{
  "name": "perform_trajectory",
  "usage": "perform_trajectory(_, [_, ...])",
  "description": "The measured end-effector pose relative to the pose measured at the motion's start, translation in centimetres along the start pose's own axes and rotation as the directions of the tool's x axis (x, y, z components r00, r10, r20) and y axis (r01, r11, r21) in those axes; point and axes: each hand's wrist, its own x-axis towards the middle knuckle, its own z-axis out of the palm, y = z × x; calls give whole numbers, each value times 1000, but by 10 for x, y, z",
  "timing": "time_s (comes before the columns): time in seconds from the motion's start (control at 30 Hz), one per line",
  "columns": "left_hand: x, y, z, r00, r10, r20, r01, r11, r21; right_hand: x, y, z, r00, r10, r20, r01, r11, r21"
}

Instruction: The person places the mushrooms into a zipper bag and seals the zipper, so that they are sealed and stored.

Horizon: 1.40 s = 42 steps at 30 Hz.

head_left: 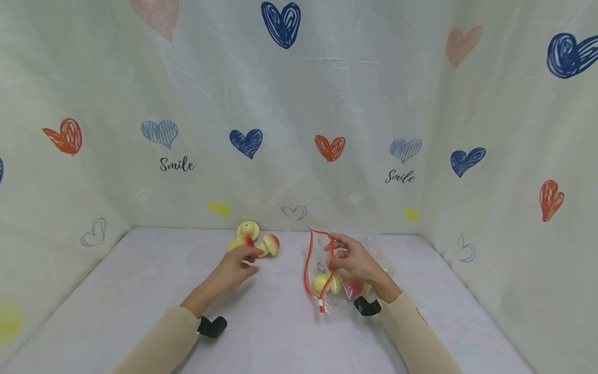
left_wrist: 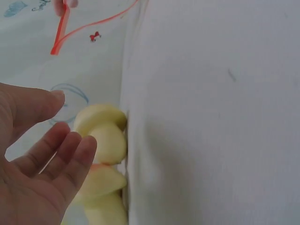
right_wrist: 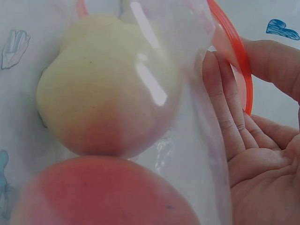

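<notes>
My right hand point(head_left: 357, 262) pinches the red zip edge of a clear plastic bag point(head_left: 307, 267), whose mouth gapes open. Inside the bag lie a yellow toy mushroom point(head_left: 322, 283) and a red-capped one point(head_left: 353, 286); the right wrist view shows them large, a yellow-and-red piece point(right_wrist: 108, 93) above a red cap point(right_wrist: 108, 194). My left hand point(head_left: 231, 270) reaches beside several loose toy mushrooms point(head_left: 271, 245) near the back of the table. In the left wrist view its thumb and fingers are apart, with nothing between them, and the fingertips overlap a yellow mushroom point(left_wrist: 111, 143).
The white-covered table point(head_left: 275, 332) meets a hanging white curtain point(head_left: 364, 192) printed with hearts right behind the mushrooms. One mushroom point(head_left: 248, 229) stands against that back edge. Black camera mounts point(head_left: 212, 327) sit on both wrists.
</notes>
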Motion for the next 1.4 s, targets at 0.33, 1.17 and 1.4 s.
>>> perform_trajectory(0.33, [-2,-12,-25,999,33,-31,-31,997,75,2,4,-1,1000,1,6,-1,1000,2])
perform_trajectory(1.17, [15,-31,-37,989,-17,-146,36,991,132,2,1,-1,1000,-17,1,17,1000,1])
perform_trajectory(1.4, [20,-39,-38,992,-59,-112,75,987,145,2,3,-2,1000,-25,4,25,1000,-1])
